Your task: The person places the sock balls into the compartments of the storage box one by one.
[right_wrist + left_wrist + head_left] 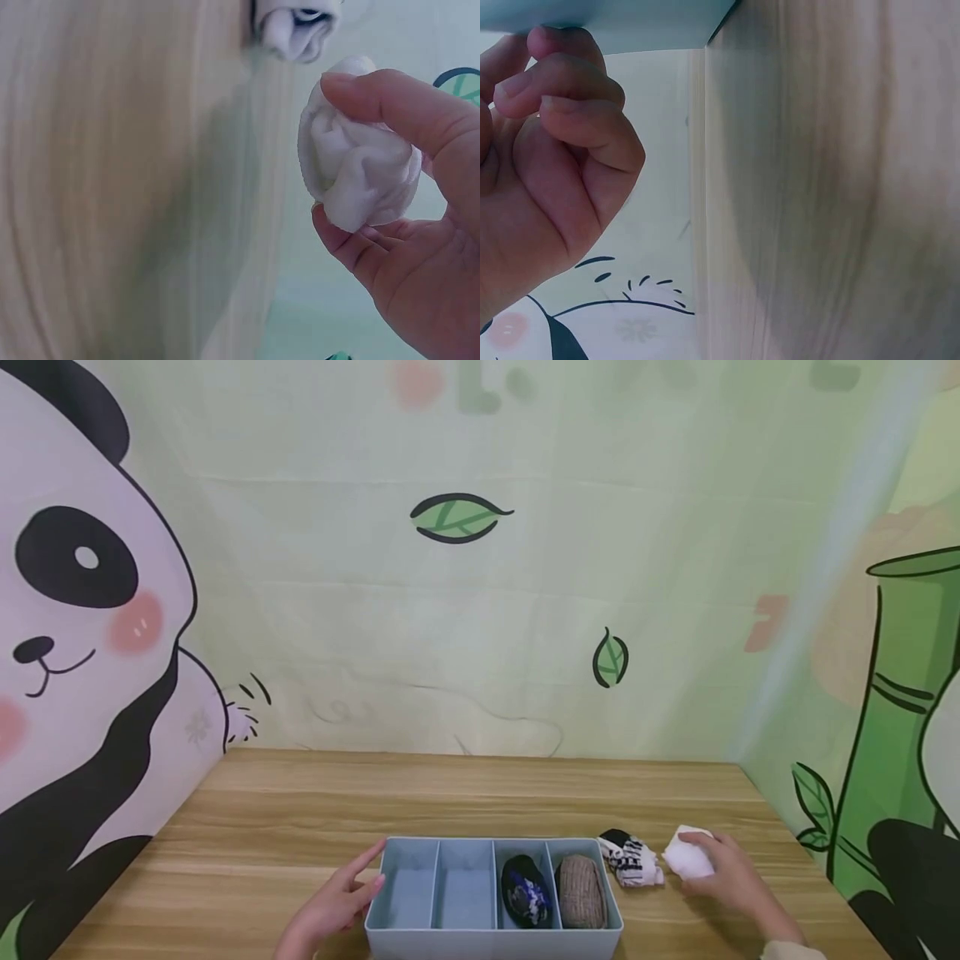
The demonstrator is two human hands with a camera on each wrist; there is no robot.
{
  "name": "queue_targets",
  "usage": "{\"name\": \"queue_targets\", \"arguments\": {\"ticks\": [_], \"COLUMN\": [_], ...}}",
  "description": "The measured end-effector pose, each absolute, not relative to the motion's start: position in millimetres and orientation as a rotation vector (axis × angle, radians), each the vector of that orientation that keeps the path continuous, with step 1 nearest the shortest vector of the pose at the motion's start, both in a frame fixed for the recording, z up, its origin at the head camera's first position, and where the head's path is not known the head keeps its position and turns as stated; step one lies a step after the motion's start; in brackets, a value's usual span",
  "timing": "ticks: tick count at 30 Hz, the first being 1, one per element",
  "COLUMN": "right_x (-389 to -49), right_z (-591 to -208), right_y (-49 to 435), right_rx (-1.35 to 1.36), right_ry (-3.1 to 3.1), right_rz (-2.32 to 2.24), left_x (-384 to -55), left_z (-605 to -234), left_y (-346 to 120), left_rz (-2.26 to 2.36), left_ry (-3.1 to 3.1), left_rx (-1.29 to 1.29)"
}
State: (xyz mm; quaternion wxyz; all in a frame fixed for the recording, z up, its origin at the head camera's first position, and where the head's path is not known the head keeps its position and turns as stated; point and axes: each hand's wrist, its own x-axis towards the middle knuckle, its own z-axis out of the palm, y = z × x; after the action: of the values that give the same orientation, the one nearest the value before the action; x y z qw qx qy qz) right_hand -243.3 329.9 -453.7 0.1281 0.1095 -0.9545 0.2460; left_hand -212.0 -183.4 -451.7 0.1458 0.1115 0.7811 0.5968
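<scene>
A light blue divided storage box [495, 943] stands at the front of the table. My left hand [335, 897] is at its left end, index finger extended to the far left corner and thumb against the side. In the left wrist view, the other fingers of this left hand [570, 142] are bent below the box wall [652, 26]. Between thumb and fingers, my right hand [731, 877] holds a rolled white sock [687, 855], also seen as a bundled sock [360, 165] in the right wrist view. Left of it lies a black-and-white patterned rolled sock [632, 860].
The box's right compartments hold a black rolled sock [527, 893] with a blue-purple pattern and a brown-grey rolled sock [581, 893]. Its two left compartments show bare bottoms. Behind the wooden table [480, 793] hangs a panda-printed backdrop [480, 635].
</scene>
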Motion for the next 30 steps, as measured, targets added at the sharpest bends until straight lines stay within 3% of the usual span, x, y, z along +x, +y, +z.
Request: {"name": "queue_targets", "arguments": {"ticks": [30], "right_x": [-233.0], "right_z": [-415.7], "right_y": [271.7], "right_rx": [0.507], "right_ry": [-2.56], "right_rz": [0.806], "left_x": [-214.5], "left_z": [-454.7], "left_y": [-185.3], "left_rz": [1.721], "left_ry": [2.221], "left_rx": [0.326]}}
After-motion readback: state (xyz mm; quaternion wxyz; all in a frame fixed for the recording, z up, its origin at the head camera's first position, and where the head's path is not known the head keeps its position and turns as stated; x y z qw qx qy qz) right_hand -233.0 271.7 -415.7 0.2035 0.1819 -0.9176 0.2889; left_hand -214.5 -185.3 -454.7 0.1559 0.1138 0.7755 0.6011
